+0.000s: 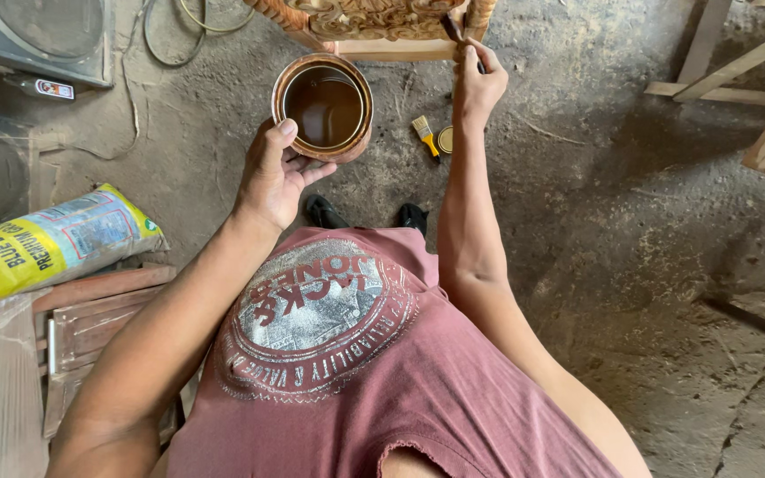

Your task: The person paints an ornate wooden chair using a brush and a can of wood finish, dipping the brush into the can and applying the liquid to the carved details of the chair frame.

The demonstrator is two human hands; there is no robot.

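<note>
The round tin (322, 108) in the left hand (272, 173) looked like metal, its rim coated rusty brown, and the dark brown liquid inside was smooth and glossy. The carved furniture piece (374, 22) under the right hand (478, 84) was wood, its ornamented face stained warm brown with a slight sheen, its lower edge pale and bare. The floor (630, 239) was rough, matt, dusty earth or concrete, the sack (46, 243) at its left edge shiny woven plastic, the shirt (338, 354) soft matt cloth
</note>
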